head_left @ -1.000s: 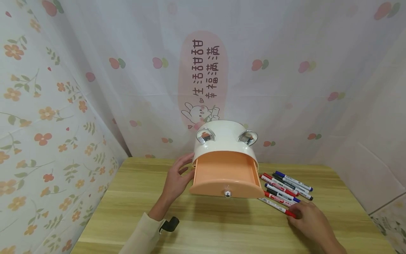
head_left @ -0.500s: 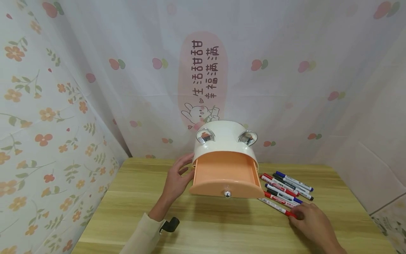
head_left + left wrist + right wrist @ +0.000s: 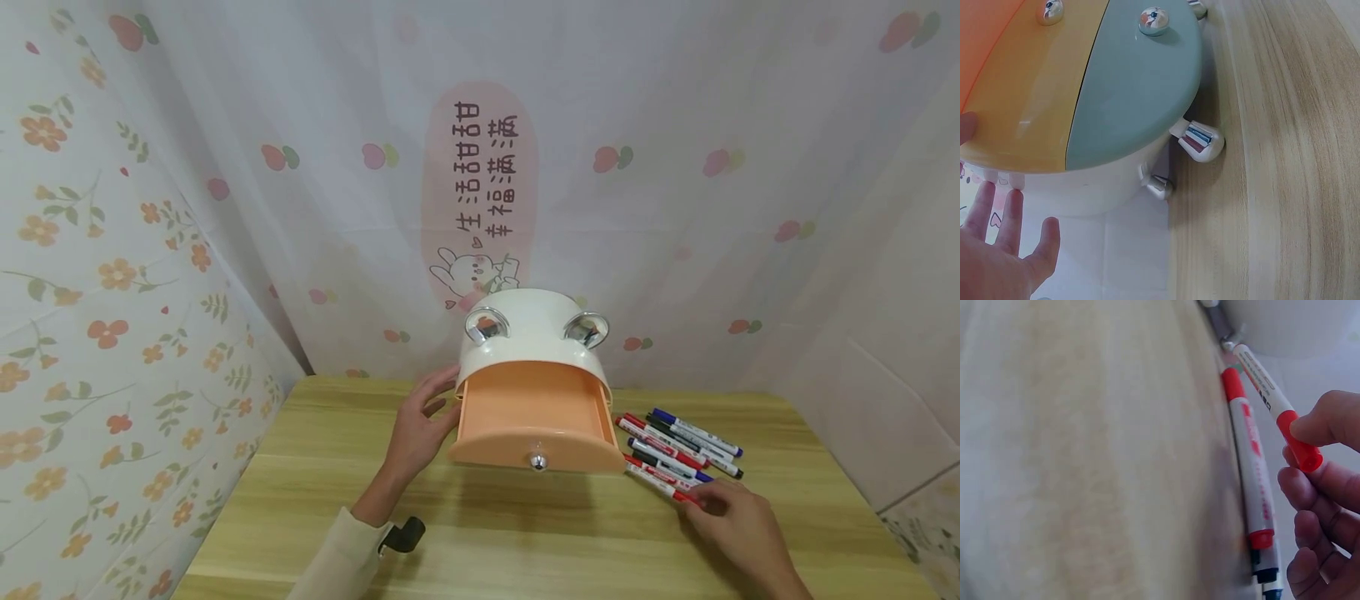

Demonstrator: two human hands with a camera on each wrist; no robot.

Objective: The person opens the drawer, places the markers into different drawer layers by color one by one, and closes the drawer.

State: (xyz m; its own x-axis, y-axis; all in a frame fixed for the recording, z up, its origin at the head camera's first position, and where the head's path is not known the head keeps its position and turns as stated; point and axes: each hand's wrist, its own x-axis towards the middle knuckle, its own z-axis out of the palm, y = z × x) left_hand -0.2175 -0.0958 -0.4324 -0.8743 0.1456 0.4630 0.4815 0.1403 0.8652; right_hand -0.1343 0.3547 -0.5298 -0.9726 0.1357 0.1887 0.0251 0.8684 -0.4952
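My right hand [image 3: 738, 521] pinches a whiteboard marker [image 3: 656, 482] by its red cap, between thumb and fingers. In the right wrist view, the held marker [image 3: 1266, 387] slants above another red-capped marker [image 3: 1250, 456] lying on the table. On the left, my left hand [image 3: 420, 429] rests along the side of a white storage box [image 3: 534, 321], its fingers extended. The box's orange drawer [image 3: 536, 400] is pulled out, with nothing in it. The left wrist view shows a yellow drawer [image 3: 1038, 87] and a teal drawer [image 3: 1135, 94], both shut.
Several more markers [image 3: 693, 433] with blue, black and red caps lie in a loose pile right of the box. Silver feet [image 3: 1204, 142] hold the box above the wooden table [image 3: 525, 542]. Behind it hangs a printed curtain [image 3: 675, 208].
The pinched marker has shifted slightly right and now overlaps the neighbouring markers more. My right hand moved only a little with it. My left hand and the open drawer stayed as they were.
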